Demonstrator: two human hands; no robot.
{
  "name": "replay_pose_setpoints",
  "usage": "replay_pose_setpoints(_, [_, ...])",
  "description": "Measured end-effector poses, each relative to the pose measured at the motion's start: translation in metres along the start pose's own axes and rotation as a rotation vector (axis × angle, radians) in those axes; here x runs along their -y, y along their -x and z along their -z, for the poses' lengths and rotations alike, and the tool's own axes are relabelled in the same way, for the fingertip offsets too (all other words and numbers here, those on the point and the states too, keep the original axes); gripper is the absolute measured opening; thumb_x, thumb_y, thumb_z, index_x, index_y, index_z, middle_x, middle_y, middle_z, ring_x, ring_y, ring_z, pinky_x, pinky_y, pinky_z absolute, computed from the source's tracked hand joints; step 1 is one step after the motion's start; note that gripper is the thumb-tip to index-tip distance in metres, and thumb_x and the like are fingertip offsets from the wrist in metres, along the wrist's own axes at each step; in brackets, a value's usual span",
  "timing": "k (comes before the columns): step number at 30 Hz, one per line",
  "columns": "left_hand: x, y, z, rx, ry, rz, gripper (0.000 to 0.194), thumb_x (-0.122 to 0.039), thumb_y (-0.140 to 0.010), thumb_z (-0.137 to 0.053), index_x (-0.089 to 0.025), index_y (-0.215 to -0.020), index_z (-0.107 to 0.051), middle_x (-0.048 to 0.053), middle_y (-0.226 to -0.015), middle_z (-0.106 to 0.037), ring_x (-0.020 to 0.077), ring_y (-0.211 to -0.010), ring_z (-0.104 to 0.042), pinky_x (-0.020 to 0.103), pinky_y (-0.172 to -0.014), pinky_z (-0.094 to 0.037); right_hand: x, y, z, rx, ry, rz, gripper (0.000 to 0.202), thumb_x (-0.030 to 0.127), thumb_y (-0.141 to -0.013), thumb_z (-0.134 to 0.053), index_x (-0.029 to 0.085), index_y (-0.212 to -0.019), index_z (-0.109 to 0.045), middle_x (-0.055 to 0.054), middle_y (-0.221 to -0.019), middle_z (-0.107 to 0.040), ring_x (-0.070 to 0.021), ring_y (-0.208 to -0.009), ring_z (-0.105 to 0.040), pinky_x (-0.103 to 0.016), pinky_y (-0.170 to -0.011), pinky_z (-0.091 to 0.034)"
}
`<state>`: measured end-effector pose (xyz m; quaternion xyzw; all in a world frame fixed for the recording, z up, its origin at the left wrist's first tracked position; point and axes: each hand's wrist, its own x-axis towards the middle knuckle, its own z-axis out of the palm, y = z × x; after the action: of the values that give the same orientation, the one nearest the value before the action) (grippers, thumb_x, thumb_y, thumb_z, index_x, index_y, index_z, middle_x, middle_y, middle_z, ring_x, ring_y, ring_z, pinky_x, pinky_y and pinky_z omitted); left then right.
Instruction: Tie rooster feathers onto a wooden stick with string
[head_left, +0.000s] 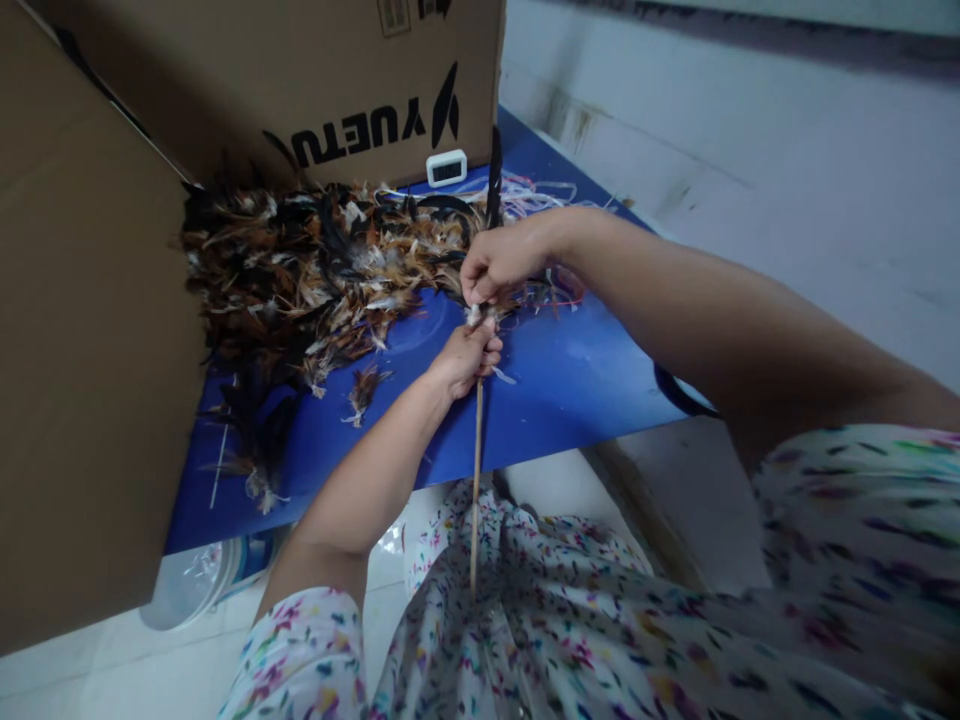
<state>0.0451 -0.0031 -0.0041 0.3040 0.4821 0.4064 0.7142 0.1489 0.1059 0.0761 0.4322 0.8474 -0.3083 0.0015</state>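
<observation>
My left hand (472, 355) is closed round the upper part of a thin wooden stick (476, 470), whose lower end points down towards my lap. Right above it, my right hand (499, 265) is pinched at the top of the stick, beside small whitish feather tufts (474, 316). What its fingertips hold is too small to make out. A dark upright feather (494, 185) rises behind my right hand. To the left lies a large pile of brown, black and white feathers (300, 270). A small feather bunch (365, 390) lies alone left of my left hand.
Cardboard boxes (225, 80) stand behind and left of the blue table (562, 380). A small white digital clock (447, 168) and pale strings (536, 193) are at the back. Dark feathers (259, 440) lie front left. A bucket (191, 585) is below.
</observation>
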Motion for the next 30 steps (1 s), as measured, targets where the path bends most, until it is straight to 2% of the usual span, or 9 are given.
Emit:
replay_pose_setpoints(3, [0.001, 0.000, 0.001, 0.010, -0.009, -0.014, 0.023, -0.021, -0.100, -0.044, -0.017, -0.077, -0.042, -0.008, -0.052, -0.041, 0.0008, -0.034, -0.029, 0.012, -0.036, -0.015, -0.002, -0.004, -0.003, 0.106, 0.080, 0.051, 0.009, 0.017, -0.068, -0.081, 0.016, -0.075, -0.076, 0.005, -0.061, -0.061, -0.0117, -0.071, -0.064, -0.030, -0.072, -0.049])
replay_pose_setpoints(5, [0.002, -0.001, 0.002, 0.019, -0.015, -0.023, 0.024, -0.022, -0.100, -0.045, -0.017, -0.076, -0.042, -0.007, -0.053, -0.043, 0.0007, -0.035, -0.030, 0.012, -0.036, -0.016, 0.000, -0.004, -0.006, 0.180, 0.116, 0.015, 0.005, 0.013, -0.072, -0.076, 0.015, -0.076, -0.076, 0.005, -0.059, -0.061, -0.0105, -0.066, -0.062, -0.028, -0.071, -0.047])
replay_pose_setpoints(7, [0.003, -0.002, 0.003, 0.025, -0.017, -0.027, 0.025, -0.022, -0.099, -0.045, -0.017, -0.075, -0.042, -0.007, -0.054, -0.044, 0.0008, -0.035, -0.031, 0.012, -0.036, -0.016, 0.003, -0.002, -0.007, 0.201, 0.152, -0.025, 0.008, 0.009, -0.076, -0.070, 0.014, -0.078, -0.076, 0.003, -0.061, -0.062, -0.0103, -0.065, -0.061, -0.027, -0.070, -0.046])
replay_pose_setpoints(10, [0.003, -0.003, 0.004, 0.028, -0.007, -0.026, 0.025, -0.021, -0.099, -0.046, -0.017, -0.075, -0.043, -0.006, -0.055, -0.044, 0.0012, -0.036, -0.032, 0.012, -0.036, -0.017, 0.010, 0.002, -0.008, 0.168, 0.228, -0.034, 0.015, 0.004, -0.078, -0.065, 0.013, -0.081, -0.076, 0.003, -0.063, -0.064, -0.0101, -0.066, -0.061, -0.026, -0.069, -0.044])
replay_pose_setpoints(16, [0.002, -0.002, 0.005, 0.061, 0.013, -0.004, 0.024, -0.017, -0.098, -0.046, -0.017, -0.075, -0.042, -0.006, -0.056, -0.044, 0.0007, -0.037, -0.031, 0.011, -0.036, -0.016, 0.017, 0.005, -0.010, 0.173, 0.319, 0.040, 0.019, -0.002, -0.074, -0.063, 0.012, -0.076, -0.075, 0.006, -0.051, -0.057, -0.0067, -0.052, -0.050, -0.025, -0.063, -0.041])
replay_pose_setpoints(24, [-0.001, -0.003, 0.006, 0.056, 0.027, 0.001, 0.023, -0.010, -0.091, -0.051, -0.016, -0.071, -0.043, -0.006, -0.055, -0.043, 0.0007, -0.037, -0.031, 0.012, -0.036, -0.014, 0.018, 0.003, -0.014, 0.119, 0.312, 0.022, 0.023, -0.002, -0.067, -0.067, 0.016, -0.076, -0.078, 0.007, -0.048, -0.054, -0.0095, -0.058, -0.056, -0.028, -0.068, -0.045])
replay_pose_setpoints(30, [-0.006, -0.001, 0.004, 0.042, 0.103, 0.077, 0.014, -0.018, -0.091, -0.050, -0.018, -0.078, -0.045, -0.005, -0.056, -0.044, 0.0020, -0.036, -0.028, 0.013, -0.034, -0.012, 0.017, 0.002, -0.016, 0.075, 0.283, 0.004, 0.023, -0.007, -0.062, -0.067, 0.014, -0.065, -0.074, 0.007, -0.047, -0.055, -0.0099, -0.057, -0.056, -0.029, -0.068, -0.044])
